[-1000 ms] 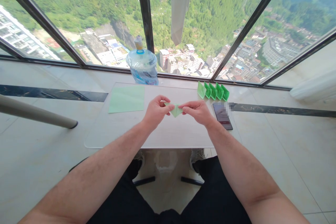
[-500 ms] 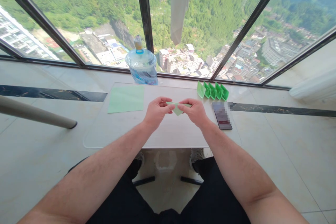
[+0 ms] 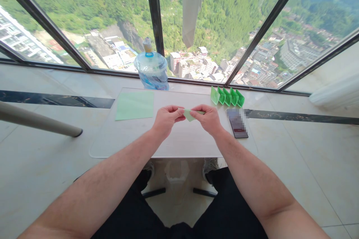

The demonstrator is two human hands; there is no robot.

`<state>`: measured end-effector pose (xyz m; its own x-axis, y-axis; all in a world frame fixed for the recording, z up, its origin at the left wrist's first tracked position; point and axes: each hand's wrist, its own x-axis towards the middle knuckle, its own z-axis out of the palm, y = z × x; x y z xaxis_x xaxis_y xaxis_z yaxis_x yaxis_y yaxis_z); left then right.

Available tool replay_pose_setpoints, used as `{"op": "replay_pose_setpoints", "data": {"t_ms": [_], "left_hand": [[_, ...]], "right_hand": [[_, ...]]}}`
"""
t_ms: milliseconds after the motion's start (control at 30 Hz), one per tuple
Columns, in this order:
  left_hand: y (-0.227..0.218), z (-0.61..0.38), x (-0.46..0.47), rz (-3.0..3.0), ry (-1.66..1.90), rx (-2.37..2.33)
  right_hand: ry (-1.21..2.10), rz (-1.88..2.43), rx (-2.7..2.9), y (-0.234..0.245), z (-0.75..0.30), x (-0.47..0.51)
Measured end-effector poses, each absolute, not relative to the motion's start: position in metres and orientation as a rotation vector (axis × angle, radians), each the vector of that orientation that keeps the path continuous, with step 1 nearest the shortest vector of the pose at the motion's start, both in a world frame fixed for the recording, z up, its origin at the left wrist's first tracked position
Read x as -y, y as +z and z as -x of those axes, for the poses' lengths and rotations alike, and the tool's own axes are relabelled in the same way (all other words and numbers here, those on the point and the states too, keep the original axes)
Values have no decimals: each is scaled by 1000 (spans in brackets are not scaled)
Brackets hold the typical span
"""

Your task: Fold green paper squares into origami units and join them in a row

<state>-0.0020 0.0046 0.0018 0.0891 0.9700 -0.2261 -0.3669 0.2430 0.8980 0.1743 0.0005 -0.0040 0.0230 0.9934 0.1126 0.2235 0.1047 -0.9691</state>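
Both hands hold one small folded piece of light green paper [image 3: 189,115] just above the middle of a pale table [image 3: 126,142]. My left hand [image 3: 166,120] pinches its left end with curled fingers. My right hand [image 3: 208,118] pinches its right end, and its fingers cover part of the paper. A flat sheet of light green paper [image 3: 135,105] lies on the table to the left. At the table's far right stands a row of several folded green paper pieces [image 3: 227,97].
A phone [image 3: 237,128] lies face up to the right of my right hand. A large clear water jug [image 3: 152,70] stands at the table's far edge against the window. A grey pole [image 3: 39,122] slants in from the left. The floor is pale tile.
My hands have moved closer together on the folded paper. My right hand has slid left over it, so less of the paper shows.
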Motion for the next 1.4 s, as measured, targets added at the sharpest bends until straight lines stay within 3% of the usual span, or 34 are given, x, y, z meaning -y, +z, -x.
{"op": "replay_pose_setpoints", "data": {"t_ms": [367,967,1400], "left_hand": [[1,0,-3,-765,1183,-1002],[2,6,-3,-1514,1035,-1258],[0,7,-5,-1510,1060,-1229]], "right_hand": [[923,1306,1444,-3,-172,1],[835,1353,1539,-2,-165,6],[977,1312,1402,0,-172,2]]}}
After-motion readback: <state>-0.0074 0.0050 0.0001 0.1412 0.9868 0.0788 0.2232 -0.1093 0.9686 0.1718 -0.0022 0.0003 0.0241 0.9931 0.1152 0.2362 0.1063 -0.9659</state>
